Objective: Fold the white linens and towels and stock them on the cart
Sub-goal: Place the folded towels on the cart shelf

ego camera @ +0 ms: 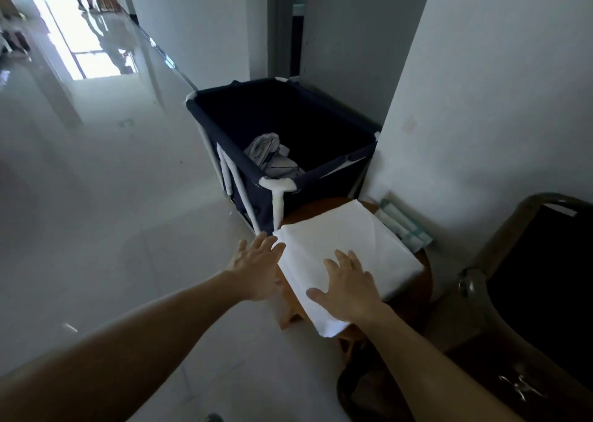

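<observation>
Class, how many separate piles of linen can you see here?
2. One folded white linen lies on the wooden stool under the right hand; one crumpled heap sits in the dark bin. More may be hidden there.

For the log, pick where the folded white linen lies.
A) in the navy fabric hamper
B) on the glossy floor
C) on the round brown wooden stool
C: the folded white linen lies on the round brown wooden stool, right hand flat on it.

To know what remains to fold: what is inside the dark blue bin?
One crumpled pale cloth lies in the dark blue bin, by its near wall, which covers its lower part; the rest is too dark to tell.
</observation>
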Tool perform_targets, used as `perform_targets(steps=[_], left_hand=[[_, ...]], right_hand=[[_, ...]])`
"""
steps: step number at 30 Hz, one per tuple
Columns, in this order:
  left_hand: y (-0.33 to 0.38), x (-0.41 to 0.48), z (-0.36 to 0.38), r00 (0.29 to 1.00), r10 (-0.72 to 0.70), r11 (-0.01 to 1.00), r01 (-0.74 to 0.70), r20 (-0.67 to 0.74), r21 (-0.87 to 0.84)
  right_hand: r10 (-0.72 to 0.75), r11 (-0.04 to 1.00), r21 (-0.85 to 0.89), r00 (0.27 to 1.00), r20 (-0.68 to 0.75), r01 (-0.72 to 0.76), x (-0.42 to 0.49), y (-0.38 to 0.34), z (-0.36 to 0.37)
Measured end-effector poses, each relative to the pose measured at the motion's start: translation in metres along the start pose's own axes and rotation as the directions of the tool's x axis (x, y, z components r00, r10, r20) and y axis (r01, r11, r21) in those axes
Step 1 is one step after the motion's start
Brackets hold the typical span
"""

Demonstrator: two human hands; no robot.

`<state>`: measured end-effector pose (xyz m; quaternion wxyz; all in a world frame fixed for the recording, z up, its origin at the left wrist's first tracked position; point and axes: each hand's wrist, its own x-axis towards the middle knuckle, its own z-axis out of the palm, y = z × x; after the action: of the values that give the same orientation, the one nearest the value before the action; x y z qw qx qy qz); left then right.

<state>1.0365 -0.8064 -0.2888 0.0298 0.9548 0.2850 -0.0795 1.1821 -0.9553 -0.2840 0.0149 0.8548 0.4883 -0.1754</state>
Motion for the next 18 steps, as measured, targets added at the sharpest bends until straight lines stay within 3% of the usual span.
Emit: perform_targets(steps=[10, 18], left_hand=[[-0.056, 0.170, 0.018, 0.973, 0.214, 0.977, -0.213, 0.082, -0.021], [-0.047, 0.294, 0.032, 0.906, 0.349, 0.936, -0.350, 0.238, -0.042]], right_hand=[[0.232, 0.964, 0.113, 0.969, 0.086, -0.241, 0.128, 0.014, -0.002], [0.492, 0.796, 0.314, 0.856, 0.160, -0.517, 0.167, 0.048, 0.024]])
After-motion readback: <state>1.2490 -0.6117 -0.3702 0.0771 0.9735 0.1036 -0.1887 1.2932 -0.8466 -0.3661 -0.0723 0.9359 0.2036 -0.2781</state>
